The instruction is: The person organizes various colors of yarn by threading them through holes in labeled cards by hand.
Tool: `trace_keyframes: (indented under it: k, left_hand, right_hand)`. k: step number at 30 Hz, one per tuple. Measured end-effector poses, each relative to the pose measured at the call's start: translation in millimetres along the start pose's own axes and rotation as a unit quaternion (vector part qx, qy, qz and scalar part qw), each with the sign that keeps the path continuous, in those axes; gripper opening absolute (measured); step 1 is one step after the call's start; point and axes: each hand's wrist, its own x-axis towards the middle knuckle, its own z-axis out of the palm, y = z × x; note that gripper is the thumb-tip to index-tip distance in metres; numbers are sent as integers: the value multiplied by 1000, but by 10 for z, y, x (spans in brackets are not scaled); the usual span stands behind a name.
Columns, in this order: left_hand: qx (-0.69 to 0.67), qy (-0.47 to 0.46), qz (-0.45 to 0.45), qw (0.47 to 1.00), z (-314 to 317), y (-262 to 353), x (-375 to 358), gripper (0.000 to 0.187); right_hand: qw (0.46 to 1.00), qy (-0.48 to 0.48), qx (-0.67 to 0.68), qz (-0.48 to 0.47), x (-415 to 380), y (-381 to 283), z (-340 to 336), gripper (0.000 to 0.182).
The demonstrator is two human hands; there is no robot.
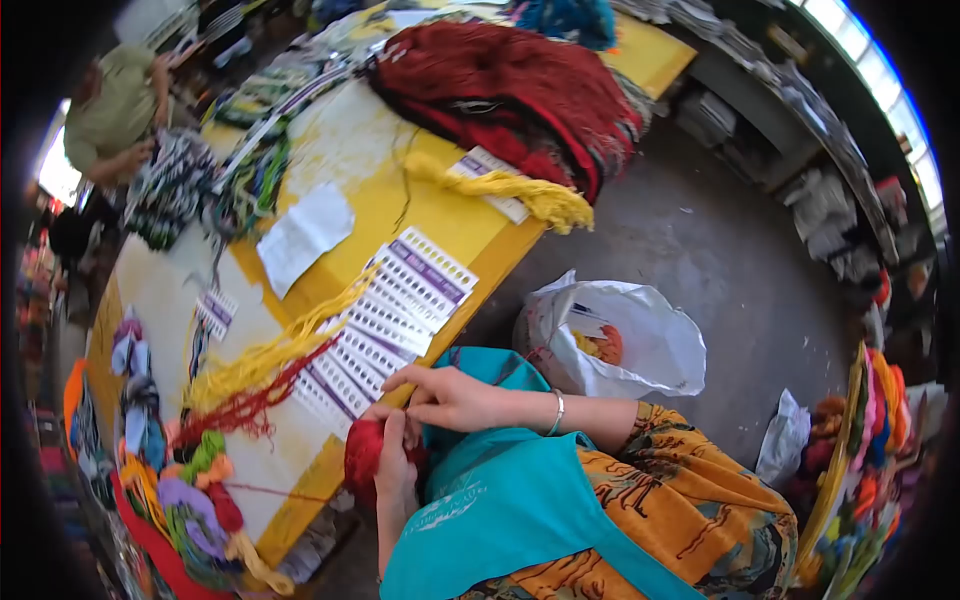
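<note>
My left hand (396, 462) is closed around a ball of red yarn (362, 462) at the table's near edge. My right hand (448, 398), a bracelet at its wrist, has its fingers pinched together just above the ball, close to my left fingertips. What the pinch holds is too small to make out. A thin red strand (285, 491) runs left from the ball across the table. Beside my hands lie fanned white cards (385, 315) with purple bands and rows of dark dots. Yellow yarn (270, 350) and dark red yarn (255, 402) are strung from their edges.
A large dark red yarn bundle (500, 90) and a yellow hank (510, 187) lie on the far part of the yellow table (350, 150). A white sack (640, 350) stands on the floor. Multicoloured skeins (195, 510) lie left. Another person (115, 115) stands across the table.
</note>
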Motion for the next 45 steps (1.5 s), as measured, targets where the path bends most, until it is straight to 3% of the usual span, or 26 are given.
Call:
trace_keyframes:
  k: [4,7,10,11,15,16,17,21,23,27,35,38,45]
  left_hand:
    - [65,-29,60,996,149,103,-47,17]
    - [60,-41,33,997,230,207,-93,18]
    - [48,-44,16,998,193,277,-147,18]
    - [31,-6,1,999,175,257,-145,19]
    - [0,33,24,999,91,300,-104,16]
    - [-5,38,30,999,65,311,-95,16]
    - [7,37,36,999,47,328,-90,15]
    - [4,31,49,998,34,339,-78,14]
    - [14,13,41,999,111,336,-91,15]
    - [28,-15,30,999,210,260,-111,17]
    - [69,-2,16,998,475,221,-194,17]
    - [67,-2,14,998,470,156,-189,18]
    - [90,-16,-9,996,373,31,-163,16]
  right_hand:
    - [976,46,-212,-12,-132,-7,8,36]
    - [938,66,-341,7,-265,65,-64,31]
    - [942,96,-319,30,-503,260,-364,23]
    - [940,113,-318,42,-630,269,-499,21]
    - [930,225,-268,113,-1300,542,-1166,17]
    - [919,265,-281,82,-1518,585,-1343,20]
    - [918,290,-237,133,-1760,726,-1550,22]
    - [865,396,-222,216,-2502,364,-1939,26]
    - [863,446,-109,211,-2777,329,-2059,24]
    - [832,479,-95,263,-3090,58,-2119,14]
    - [802,541,-124,220,-3602,340,-2770,13]
    - [784,548,-105,274,-3583,106,-2787,14]
    - [777,538,-144,293,-3642,500,-2876,8]
